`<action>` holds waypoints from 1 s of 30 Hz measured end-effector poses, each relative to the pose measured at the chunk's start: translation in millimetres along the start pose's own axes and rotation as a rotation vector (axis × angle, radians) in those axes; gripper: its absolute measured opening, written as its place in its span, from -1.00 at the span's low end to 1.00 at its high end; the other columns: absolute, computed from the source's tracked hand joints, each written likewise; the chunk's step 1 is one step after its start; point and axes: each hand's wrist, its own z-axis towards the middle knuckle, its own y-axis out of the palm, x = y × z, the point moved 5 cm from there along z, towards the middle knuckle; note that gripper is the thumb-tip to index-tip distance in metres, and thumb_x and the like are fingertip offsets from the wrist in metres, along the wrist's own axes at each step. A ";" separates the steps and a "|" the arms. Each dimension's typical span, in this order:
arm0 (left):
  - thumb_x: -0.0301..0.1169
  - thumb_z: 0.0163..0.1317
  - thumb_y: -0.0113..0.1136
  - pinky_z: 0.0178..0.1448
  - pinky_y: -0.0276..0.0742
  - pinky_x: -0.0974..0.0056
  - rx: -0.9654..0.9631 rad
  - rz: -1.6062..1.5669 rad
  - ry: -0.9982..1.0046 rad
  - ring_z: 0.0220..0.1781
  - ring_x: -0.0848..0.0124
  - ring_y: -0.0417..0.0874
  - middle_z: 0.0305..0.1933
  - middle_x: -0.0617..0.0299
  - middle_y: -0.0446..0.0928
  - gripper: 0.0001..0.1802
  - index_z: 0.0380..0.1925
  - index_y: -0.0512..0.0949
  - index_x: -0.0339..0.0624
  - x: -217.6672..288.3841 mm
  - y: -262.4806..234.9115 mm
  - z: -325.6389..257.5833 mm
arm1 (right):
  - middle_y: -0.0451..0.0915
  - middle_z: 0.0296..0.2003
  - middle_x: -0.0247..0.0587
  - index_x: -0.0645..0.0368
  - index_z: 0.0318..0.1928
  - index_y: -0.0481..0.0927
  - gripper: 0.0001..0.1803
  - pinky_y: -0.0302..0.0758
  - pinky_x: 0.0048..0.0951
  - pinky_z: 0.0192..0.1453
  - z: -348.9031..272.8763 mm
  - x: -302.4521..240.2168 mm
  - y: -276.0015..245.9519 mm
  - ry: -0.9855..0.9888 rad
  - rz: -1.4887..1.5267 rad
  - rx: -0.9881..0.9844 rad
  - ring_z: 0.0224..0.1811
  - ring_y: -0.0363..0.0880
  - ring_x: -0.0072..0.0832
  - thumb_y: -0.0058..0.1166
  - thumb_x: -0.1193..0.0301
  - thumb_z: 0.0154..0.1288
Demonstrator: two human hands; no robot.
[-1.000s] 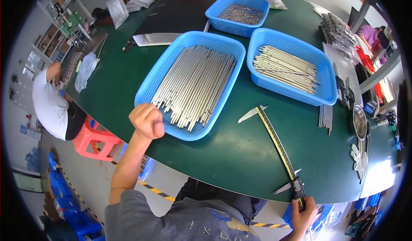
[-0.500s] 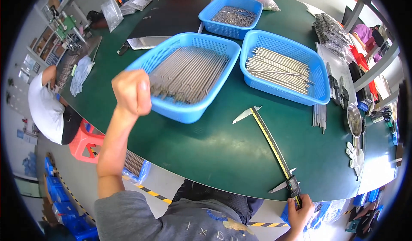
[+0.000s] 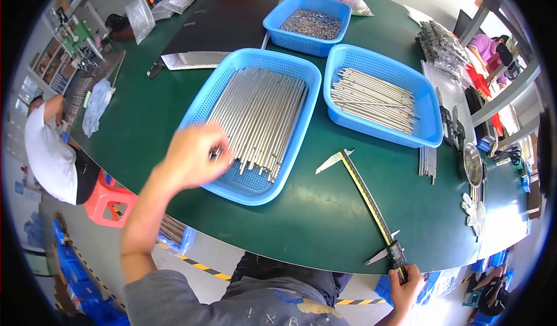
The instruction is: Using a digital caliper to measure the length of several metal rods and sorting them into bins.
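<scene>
My left hand (image 3: 197, 156), slightly blurred, is curled over the near-left rim of a blue plastic basket (image 3: 255, 197). Metal rod ends show in the gap between thumb and fingers; whether the hand grips them or the rim I cannot make out. Many thin metal rods (image 3: 261, 117) lie side by side in this basket. At the table's front edge, my right hand (image 3: 406, 285) is closed round the lower end of a digital caliper (image 3: 371, 201). Its long yellow-marked beam rests on the table, pointing away from me.
To the right, a second blue basket (image 3: 429, 131) holds paler rods; a smaller one (image 3: 278, 35) behind holds small metal pieces. Loose rods (image 3: 427, 162), a metal bowl (image 3: 472, 166) and white gloves (image 3: 474, 213) lie along the right. A black board (image 3: 223, 27) is behind. A person (image 3: 52, 146) sits at left.
The rod basket has turned and come nearer me, and its blurred rods now look still. My left hand has moved right and lower. My right hand and the caliper have hardly moved.
</scene>
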 end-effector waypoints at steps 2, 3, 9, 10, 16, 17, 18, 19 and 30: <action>-0.28 0.10 0.15 -0.15 0.45 0.10 0.168 0.055 0.001 -0.23 0.13 0.57 -0.39 0.11 0.53 -0.81 -0.50 0.53 -0.17 -17.2 -6.9 55.8 | 0.34 -0.71 -0.16 0.25 -0.50 0.42 -0.67 0.23 -0.34 -0.58 -0.1 -3.8 -2.3 -0.022 -0.019 0.026 -0.71 0.29 -0.31 0.31 0.34 -0.17; -0.23 0.16 0.10 -0.05 0.43 0.15 0.126 0.199 -0.118 -0.12 0.13 0.53 -0.20 0.07 0.51 -0.72 -0.35 0.53 -0.25 -24.1 -7.9 90.3 | 0.35 -0.72 -0.15 0.25 -0.51 0.43 -0.67 0.24 -0.35 -0.58 0.2 -5.3 -2.7 0.012 -0.014 0.028 -0.72 0.30 -0.31 0.31 0.33 -0.17; -0.02 0.29 -0.09 0.08 0.39 0.03 0.046 0.144 -0.363 0.07 0.13 0.47 -0.07 0.11 0.53 -0.54 -0.18 0.60 -0.16 -99.6 34.9 176.0 | 0.35 -0.75 -0.17 0.23 -0.54 0.44 -0.66 0.26 -0.34 -0.58 -1.4 -6.7 3.9 0.028 -0.020 0.041 -0.72 0.32 -0.31 0.33 0.30 -0.17; -0.02 0.29 -0.09 0.08 0.39 0.03 0.052 0.135 -0.356 0.07 0.13 0.47 -0.07 0.11 0.53 -0.54 -0.18 0.60 -0.16 -102.6 40.1 177.7 | 0.35 -0.75 -0.18 0.24 -0.55 0.43 -0.66 0.24 -0.36 -0.60 -2.0 -8.6 3.8 -0.008 -0.033 0.064 -0.74 0.31 -0.33 0.33 0.30 -0.16; 0.25 -0.26 0.35 -0.06 0.43 0.17 0.080 -0.017 -0.428 -0.16 0.22 0.65 -0.28 0.10 0.65 -0.32 -0.30 0.66 -0.08 -87.0 32.6 176.8 | 0.33 -0.77 -0.20 0.25 -0.57 0.43 -0.67 0.24 -0.39 -0.60 -0.9 -13.4 0.2 0.029 -0.010 0.100 -0.75 0.30 -0.37 0.34 0.33 -0.15; 0.25 -0.26 0.35 -0.06 0.43 0.17 0.087 -0.018 -0.426 -0.16 0.22 0.65 -0.28 0.10 0.65 -0.32 -0.30 0.66 -0.08 -84.4 29.8 177.3 | 0.33 -0.77 -0.20 0.25 -0.57 0.43 -0.67 0.24 -0.39 -0.60 1.1 -14.3 -1.1 0.024 -0.009 0.106 -0.75 0.30 -0.37 0.34 0.33 -0.15; 0.22 -0.27 0.38 -0.08 0.44 0.18 0.107 0.015 -0.422 -0.17 0.24 0.65 -0.28 0.10 0.65 -0.36 -0.34 0.67 -0.08 -77.3 23.9 173.9 | 0.34 -0.78 -0.20 0.25 -0.57 0.44 -0.67 0.25 -0.39 -0.60 0.4 -15.3 -1.0 0.033 -0.016 0.096 -0.75 0.31 -0.38 0.34 0.33 -0.16; 0.19 -0.28 0.40 -0.10 0.44 0.20 0.126 0.049 -0.418 -0.17 0.27 0.65 -0.28 0.10 0.65 -0.39 -0.38 0.68 -0.08 -72.1 19.2 171.2 | 0.35 -0.78 -0.20 0.26 -0.58 0.45 -0.68 0.26 -0.40 -0.60 0.0 -15.8 -0.7 0.043 -0.022 0.084 -0.75 0.32 -0.39 0.34 0.33 -0.16; 0.15 -0.28 0.43 -0.16 0.45 0.19 0.561 0.138 -0.195 -0.25 0.29 0.60 -0.39 0.23 0.62 -0.43 -0.45 0.68 -0.12 -42.5 -33.6 146.1 | 0.37 -0.76 -0.17 0.28 -0.56 0.45 -0.68 0.27 -0.40 -0.59 0.9 -13.0 -0.7 0.034 0.002 0.067 -0.74 0.32 -0.40 0.33 0.35 -0.15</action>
